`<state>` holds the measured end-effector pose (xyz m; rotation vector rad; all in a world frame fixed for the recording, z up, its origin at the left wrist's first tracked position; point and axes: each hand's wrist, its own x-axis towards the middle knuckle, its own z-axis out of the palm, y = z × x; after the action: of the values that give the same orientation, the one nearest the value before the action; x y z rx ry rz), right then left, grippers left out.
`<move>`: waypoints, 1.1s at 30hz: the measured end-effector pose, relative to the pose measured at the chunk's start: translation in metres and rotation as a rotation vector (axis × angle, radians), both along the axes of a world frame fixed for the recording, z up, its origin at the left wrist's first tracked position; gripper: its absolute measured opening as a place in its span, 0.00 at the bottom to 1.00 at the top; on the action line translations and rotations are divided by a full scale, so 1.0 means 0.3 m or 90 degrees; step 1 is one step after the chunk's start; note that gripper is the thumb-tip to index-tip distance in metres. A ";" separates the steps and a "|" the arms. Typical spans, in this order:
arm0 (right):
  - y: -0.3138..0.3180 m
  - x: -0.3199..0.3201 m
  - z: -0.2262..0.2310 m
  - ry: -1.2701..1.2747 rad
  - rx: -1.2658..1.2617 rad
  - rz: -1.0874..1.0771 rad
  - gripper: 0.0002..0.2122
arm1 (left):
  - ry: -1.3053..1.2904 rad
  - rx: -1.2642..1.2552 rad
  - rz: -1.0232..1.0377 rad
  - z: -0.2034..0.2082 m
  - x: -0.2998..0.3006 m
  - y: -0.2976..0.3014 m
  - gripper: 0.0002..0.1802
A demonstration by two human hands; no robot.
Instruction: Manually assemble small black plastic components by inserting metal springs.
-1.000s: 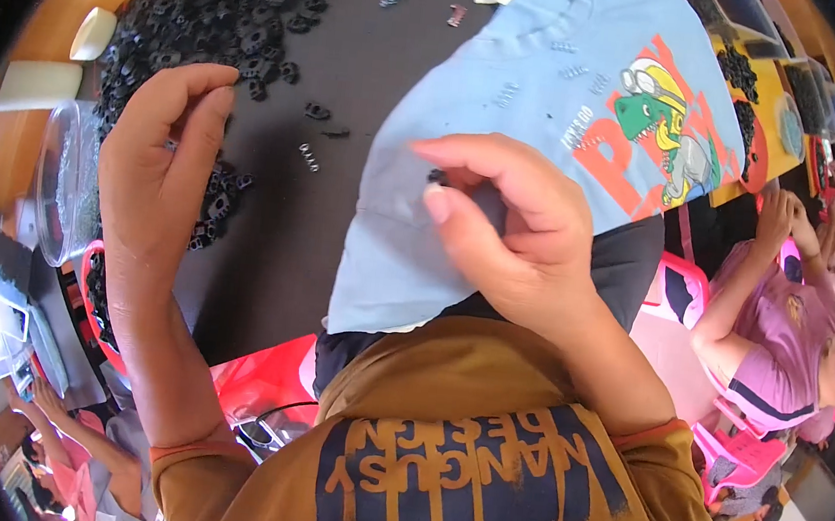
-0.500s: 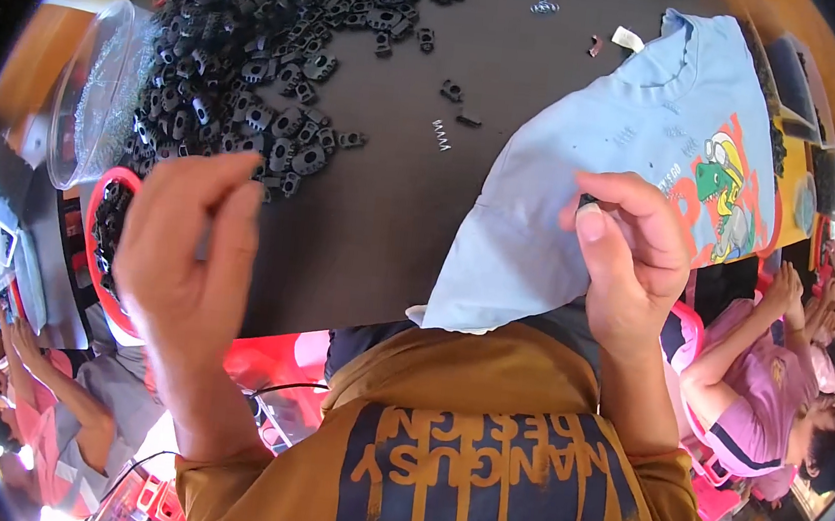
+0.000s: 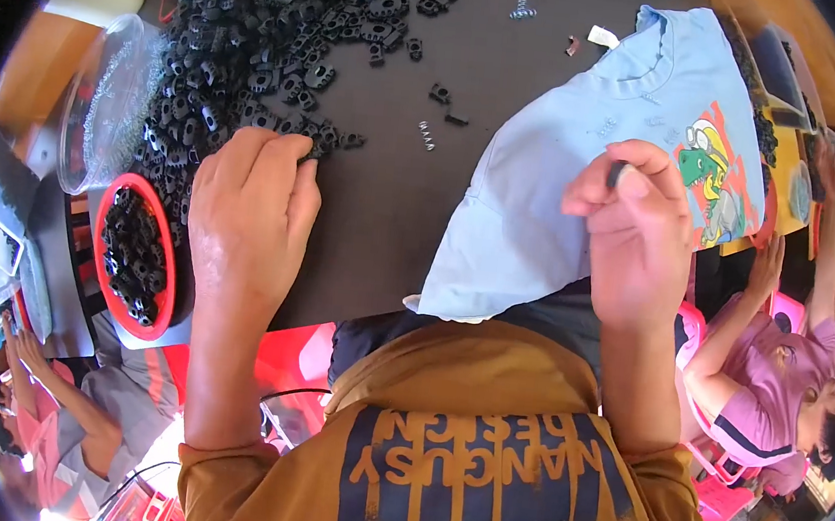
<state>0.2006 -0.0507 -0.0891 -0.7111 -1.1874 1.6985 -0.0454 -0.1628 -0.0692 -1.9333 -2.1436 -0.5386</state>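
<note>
At the near edge of a big heap of small black plastic cord-lock pieces (image 3: 246,53), my left hand (image 3: 253,210) reaches down with bent fingers close together. Its fingertips touch black pieces there; what they grip, if anything, is hidden. My right hand (image 3: 638,216) is raised over a light blue T-shirt (image 3: 535,191) with a cartoon print. Between its thumb and forefinger it pinches one small black plastic piece (image 3: 616,173). Small metal springs (image 3: 606,128) lie on the shirt. Another spring (image 3: 426,136) rests on the dark table between the heap and the shirt.
A red-rimmed bowl of black pieces (image 3: 174,267) stands left of my left forearm. Behind it is a clear tub (image 3: 69,142) with many springs. Two loose black pieces (image 3: 441,93) lie mid-table. A person in a pink shirt (image 3: 756,394) sits at the right; another sits at the left.
My left hand has moved right and forward, onto the heap's near edge, uncovering the red-rimmed bowl. My right hand has risen slightly, still pinching the black piece.
</note>
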 end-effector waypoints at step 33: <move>-0.080 0.082 0.047 -0.019 -0.107 0.171 0.05 | -0.751 -0.074 -0.130 0.079 0.365 0.141 0.06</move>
<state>0.2252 -0.0747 -0.0750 -0.7042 -1.2130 2.0359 0.0639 -0.1206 -0.0454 -2.1613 -2.5340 -2.0365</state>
